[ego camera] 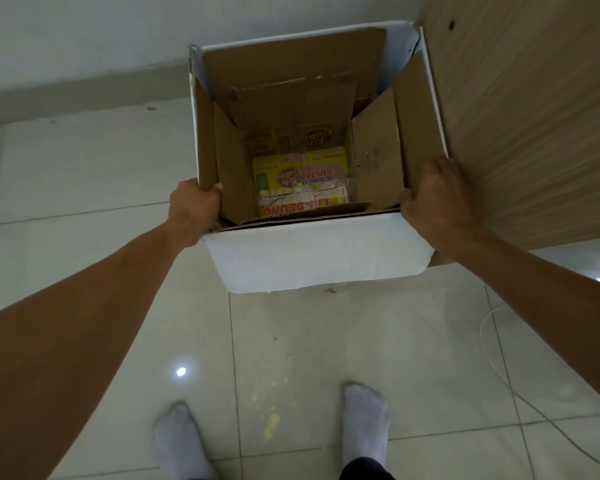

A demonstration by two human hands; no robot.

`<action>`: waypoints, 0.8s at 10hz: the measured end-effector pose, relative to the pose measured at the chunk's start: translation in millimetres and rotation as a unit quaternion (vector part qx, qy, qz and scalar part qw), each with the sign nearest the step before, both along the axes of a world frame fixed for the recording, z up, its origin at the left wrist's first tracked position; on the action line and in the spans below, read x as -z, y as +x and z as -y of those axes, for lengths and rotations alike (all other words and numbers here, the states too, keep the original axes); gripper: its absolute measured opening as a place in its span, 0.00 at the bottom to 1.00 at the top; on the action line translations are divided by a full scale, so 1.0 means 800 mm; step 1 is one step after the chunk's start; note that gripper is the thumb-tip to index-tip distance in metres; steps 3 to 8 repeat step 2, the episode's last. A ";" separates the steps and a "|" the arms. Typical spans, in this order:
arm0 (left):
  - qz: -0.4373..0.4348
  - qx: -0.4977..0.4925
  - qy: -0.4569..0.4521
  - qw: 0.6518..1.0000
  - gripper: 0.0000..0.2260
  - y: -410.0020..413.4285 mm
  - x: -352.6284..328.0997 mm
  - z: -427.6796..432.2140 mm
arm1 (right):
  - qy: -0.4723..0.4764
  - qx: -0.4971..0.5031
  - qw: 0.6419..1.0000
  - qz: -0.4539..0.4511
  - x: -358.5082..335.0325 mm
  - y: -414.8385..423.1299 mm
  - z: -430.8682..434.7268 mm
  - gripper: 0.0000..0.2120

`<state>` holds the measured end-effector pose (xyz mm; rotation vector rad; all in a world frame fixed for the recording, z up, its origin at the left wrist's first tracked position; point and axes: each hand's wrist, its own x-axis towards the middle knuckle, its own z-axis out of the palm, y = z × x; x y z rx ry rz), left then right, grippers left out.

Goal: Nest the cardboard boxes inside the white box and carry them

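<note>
A white box point(319, 254) is held in front of me above the tiled floor, its top open. Brown cardboard boxes point(378, 161) stand nested inside it, their flaps up along the walls. At the bottom lies a yellow printed carton point(302, 178). My left hand point(194, 206) grips the left rim, fingers hooked over the edge. My right hand point(433, 199) grips the right rim near the front corner.
A wood-grain panel point(534, 116) stands close on the right, touching or almost touching the box. A white wall and skirting point(84, 95) lie behind. My socked feet point(364, 420) stand on glossy tiles. A thin white cable point(492, 358) curves over the floor at right.
</note>
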<state>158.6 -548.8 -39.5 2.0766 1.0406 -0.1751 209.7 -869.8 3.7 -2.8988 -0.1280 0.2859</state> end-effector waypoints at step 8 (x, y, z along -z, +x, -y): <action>-0.024 -0.022 -0.037 0.999 0.27 0.002 -0.034 -0.006 | 0.049 -0.030 0.998 0.000 -0.020 -0.017 -0.007 0.15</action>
